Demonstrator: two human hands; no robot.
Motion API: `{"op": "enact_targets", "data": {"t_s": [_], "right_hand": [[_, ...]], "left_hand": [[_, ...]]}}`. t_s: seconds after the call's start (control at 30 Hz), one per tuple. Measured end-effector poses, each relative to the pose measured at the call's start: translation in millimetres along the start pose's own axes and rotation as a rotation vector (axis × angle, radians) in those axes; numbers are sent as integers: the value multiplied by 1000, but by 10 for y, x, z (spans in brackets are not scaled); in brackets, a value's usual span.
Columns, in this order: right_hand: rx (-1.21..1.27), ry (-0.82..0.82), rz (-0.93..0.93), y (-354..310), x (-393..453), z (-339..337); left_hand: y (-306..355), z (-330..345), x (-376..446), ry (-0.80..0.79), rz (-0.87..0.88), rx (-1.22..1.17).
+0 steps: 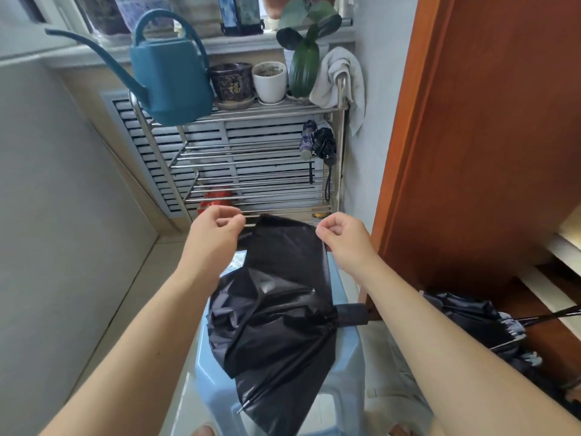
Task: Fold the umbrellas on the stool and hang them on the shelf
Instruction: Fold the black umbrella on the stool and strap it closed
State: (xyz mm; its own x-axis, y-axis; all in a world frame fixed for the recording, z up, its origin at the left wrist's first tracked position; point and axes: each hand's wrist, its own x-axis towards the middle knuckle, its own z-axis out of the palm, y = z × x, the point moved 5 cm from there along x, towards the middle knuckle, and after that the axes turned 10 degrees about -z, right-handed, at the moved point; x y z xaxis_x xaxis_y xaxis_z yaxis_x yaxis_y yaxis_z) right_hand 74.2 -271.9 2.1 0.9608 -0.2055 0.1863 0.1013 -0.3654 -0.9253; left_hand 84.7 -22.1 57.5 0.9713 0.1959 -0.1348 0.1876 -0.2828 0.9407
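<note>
A black umbrella [276, 322] lies loose and crumpled on a light blue plastic stool [207, 382], its dark handle [352, 314] pointing right. My left hand [217, 231] pinches the far left corner of one fabric panel, and my right hand [342, 237] pinches its far right corner, holding the panel stretched between them. Two folded umbrellas [317, 141] hang from the right end of the metal shelf [251, 155]. Another unfolded dark umbrella [484, 322] lies on the floor at the right.
A teal watering can [169, 73], flower pots [251, 81], a plant and a white towel [341, 77] sit on the shelf's top tier. A wooden door [487, 121] stands close on the right. A pale wall runs along the left.
</note>
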Motion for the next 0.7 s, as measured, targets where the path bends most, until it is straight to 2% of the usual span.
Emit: {"op": "enact_targets", "data": {"t_s": [0.17, 0.27, 0.33, 0.53, 0.7], "right_hand": [[-378, 56, 49, 262, 127, 45], [-333, 7, -46, -52, 17, 76], [-323, -74, -41, -232, -171, 109], [-433, -442, 188, -232, -803, 143], [-627, -555, 107, -218, -952, 0]], "left_hand": [[-636, -463, -290, 150, -128, -62], [-1063, -666, -526, 168, -211, -74], [-1182, -738, -600, 151, -239, -44], [-1097, -698, -803, 25, -139, 153], [-1059, -588, -894, -64, -123, 116]]}}
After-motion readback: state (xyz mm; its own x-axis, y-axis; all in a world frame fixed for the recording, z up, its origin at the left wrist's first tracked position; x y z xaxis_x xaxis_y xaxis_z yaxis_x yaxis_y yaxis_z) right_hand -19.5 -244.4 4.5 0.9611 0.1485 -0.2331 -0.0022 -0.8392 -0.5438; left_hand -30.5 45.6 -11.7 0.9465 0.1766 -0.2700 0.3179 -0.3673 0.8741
